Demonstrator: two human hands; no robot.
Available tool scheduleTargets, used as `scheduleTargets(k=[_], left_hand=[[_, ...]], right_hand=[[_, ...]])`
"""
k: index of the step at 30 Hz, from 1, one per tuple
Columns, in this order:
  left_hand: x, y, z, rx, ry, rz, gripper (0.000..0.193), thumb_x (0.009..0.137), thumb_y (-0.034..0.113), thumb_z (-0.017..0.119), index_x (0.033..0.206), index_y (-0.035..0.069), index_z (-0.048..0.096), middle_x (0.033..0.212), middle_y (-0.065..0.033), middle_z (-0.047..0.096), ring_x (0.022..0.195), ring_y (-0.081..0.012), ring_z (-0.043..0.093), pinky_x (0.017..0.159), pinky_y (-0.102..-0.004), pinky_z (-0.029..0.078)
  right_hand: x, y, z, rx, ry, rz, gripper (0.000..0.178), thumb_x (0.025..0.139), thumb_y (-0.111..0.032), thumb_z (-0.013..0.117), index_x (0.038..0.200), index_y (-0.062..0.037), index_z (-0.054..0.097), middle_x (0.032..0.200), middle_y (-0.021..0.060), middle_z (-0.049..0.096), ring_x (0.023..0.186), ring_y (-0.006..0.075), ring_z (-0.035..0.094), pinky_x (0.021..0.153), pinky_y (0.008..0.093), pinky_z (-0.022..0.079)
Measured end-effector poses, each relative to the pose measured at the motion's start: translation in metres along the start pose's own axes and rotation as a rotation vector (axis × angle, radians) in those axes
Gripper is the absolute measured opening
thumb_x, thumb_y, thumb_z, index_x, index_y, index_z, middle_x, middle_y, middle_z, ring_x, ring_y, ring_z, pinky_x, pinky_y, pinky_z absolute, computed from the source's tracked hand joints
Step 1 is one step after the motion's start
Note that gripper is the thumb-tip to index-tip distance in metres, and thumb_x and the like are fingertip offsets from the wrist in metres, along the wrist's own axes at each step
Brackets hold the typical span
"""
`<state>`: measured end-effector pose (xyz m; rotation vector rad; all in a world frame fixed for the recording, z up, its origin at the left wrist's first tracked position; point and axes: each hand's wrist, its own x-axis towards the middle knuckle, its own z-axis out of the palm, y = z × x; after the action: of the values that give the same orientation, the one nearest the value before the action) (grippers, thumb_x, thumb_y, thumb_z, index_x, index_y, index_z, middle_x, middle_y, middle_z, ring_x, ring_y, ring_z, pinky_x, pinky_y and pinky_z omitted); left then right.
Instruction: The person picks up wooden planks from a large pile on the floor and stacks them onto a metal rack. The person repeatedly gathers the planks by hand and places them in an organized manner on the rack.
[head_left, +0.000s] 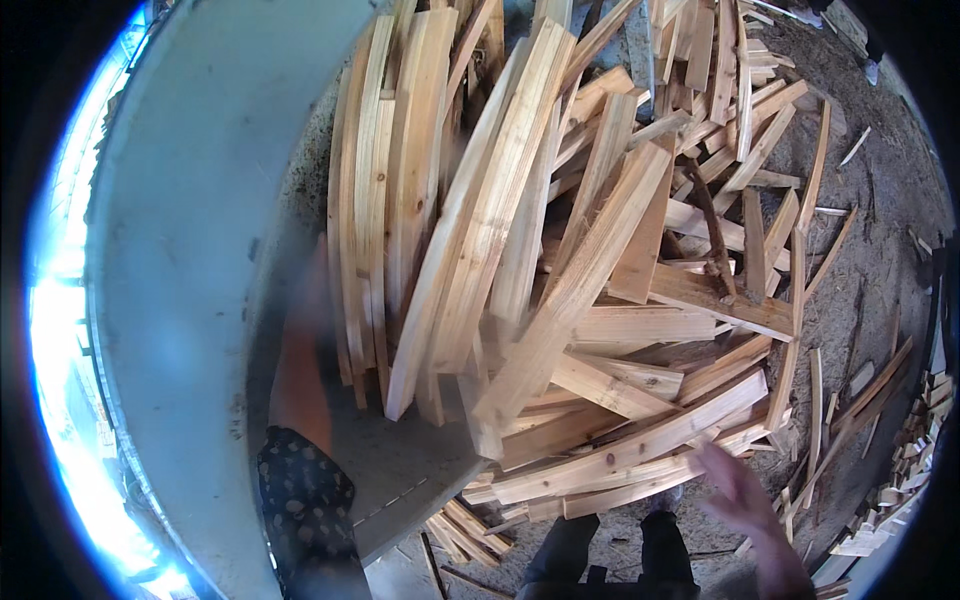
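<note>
My left arm, in a dark patterned sleeve, reaches up between the grey metal wall and a row of upright wooden boards (415, 150). My left hand (316, 275) is at the outer side of that row; blur and the boards hide its fingers. Low on the right, my right hand (738, 490) is held beside the ends of boards lying across the pile (630, 445). Its fingers look stretched out and apart, somewhat blurred, with nothing seen in them. One long board (590, 280) leans at a slant over the middle of the heap.
A tall grey metal panel (180, 240) curves along the left, joined to a grey ledge (410, 490) below the boards. Loose wood pieces heap up toward the back. Scraps lie on the dirty floor (870, 240) at right. Another wood stack (905, 490) stands at far right.
</note>
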<state>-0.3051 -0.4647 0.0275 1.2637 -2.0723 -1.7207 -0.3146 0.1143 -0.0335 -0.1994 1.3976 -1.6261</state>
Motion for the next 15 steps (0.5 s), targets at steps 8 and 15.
scheduleTargets(k=[8,15], left_hand=[[0.007,0.003,0.013,0.036,-0.048,-0.111,0.069,0.086,0.059,0.021,0.125,0.006,0.041,0.114,-0.0122,0.051,0.099,-0.0232,0.052,0.085,-0.0367,0.042],[0.008,-0.008,0.005,0.094,-0.229,-0.068,0.071,0.086,0.06,0.017,0.126,0.005,0.039,0.115,-0.0123,0.05,0.108,-0.0222,0.048,0.09,-0.0374,0.041]], right_hand=[[0.241,-0.018,0.111,-0.119,0.604,-0.468,0.069,0.075,-0.023,0.065,0.127,0.0037,0.028,0.115,0.0164,0.046,0.101,0.0231,0.049,0.084,0.0346,0.041],[0.284,-0.064,0.101,0.254,0.421,-0.191,0.091,0.073,-0.036,0.066,0.132,0.0099,0.013,0.095,0.0177,0.052,0.082,0.0209,0.054,0.066,0.0298,0.046]])
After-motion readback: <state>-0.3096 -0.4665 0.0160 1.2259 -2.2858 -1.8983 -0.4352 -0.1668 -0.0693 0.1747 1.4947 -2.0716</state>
